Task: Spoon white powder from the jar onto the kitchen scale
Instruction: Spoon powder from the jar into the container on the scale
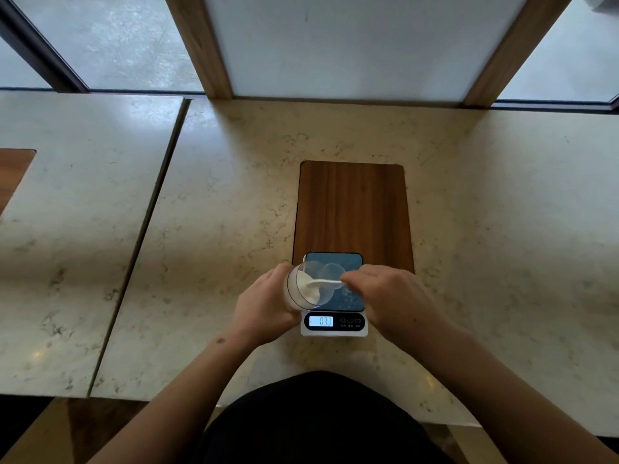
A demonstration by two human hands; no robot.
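Note:
My left hand (264, 304) grips a clear plastic jar (303, 286), tipped on its side with its mouth toward the right over the scale. White powder lies inside the jar. My right hand (385, 296) pinches a white spoon (323, 282) whose bowl reaches into the jar's powder. Under both sits the kitchen scale (350, 262), white with a dark blue glass top. Its lit display (321, 321) shows digits near 0.33. A small clear round dish (333, 274) seems to rest on the scale top, partly hidden by the jar.
The scale stands at the near end of a wooden board (351, 205) inlaid in the pale marble counter (217, 212). A seam (147, 229) splits the counter at left. Wooden posts and a white panel rise at the back edge.

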